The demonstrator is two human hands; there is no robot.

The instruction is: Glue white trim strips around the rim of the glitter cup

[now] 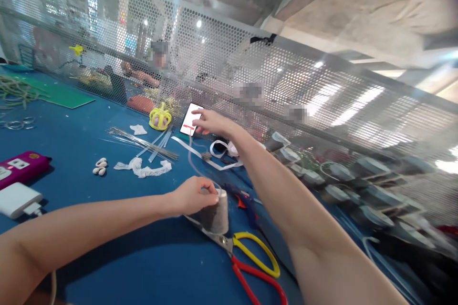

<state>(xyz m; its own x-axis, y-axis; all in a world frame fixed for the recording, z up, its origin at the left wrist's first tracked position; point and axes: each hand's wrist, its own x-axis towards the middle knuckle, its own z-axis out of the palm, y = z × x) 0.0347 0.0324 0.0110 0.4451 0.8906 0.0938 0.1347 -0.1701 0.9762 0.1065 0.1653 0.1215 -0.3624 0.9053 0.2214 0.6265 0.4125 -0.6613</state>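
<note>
My left hand (196,196) is closed, thumb and fingers pinched at the top of a grey, tapered pot-like piece (219,217) with a pale rim. Whatever lies under those fingers is hidden. Ahead, my right hand (212,123) reaches to a phone (189,116) propped up with its screen lit; the fingers are apart, at or just before the screen. A cable (191,155) runs down from the phone. Large scissors (226,243) with one yellow and one red handle lie against the grey piece. Beneath my right forearm is a dark blue glue gun (246,200) with a red trigger.
A perforated metal screen (214,47) borders the blue table (143,257), with people behind it. Around lie metal wires (143,143), crumpled white strips (145,167), a yellow crown-shaped piece (160,118), a purple power strip (21,167), a white charger (19,199) and several grey pots (368,190).
</note>
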